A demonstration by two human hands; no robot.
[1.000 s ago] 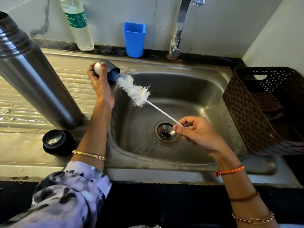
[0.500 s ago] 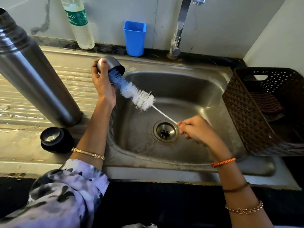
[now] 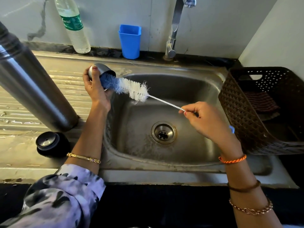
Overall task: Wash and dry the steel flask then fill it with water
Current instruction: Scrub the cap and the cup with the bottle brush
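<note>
The tall steel flask point(image 3: 31, 89) stands on the draining board at the left, its top out of frame. Its black stopper point(image 3: 49, 143) sits in front of it. My left hand point(image 3: 96, 89) grips the flask's steel cup lid point(image 3: 102, 71) at the sink's left rim, mouth turned toward the basin. A bottle brush point(image 3: 133, 89) with white and blue bristles has its tip inside the cup. My right hand point(image 3: 205, 122) pinches the brush's twisted wire handle over the sink point(image 3: 204, 89).
The tap point(image 3: 174, 30) rises behind the basin, with no water running. A blue plastic cup point(image 3: 130, 41) and a clear water bottle point(image 3: 74, 25) stand on the back ledge. A dark woven basket point(image 3: 259, 112) holding a cloth sits right of the sink.
The brush tip has gone deeper into the cup. My right hand has moved to the right and up with the handle; my left hand has stayed at the rim.
</note>
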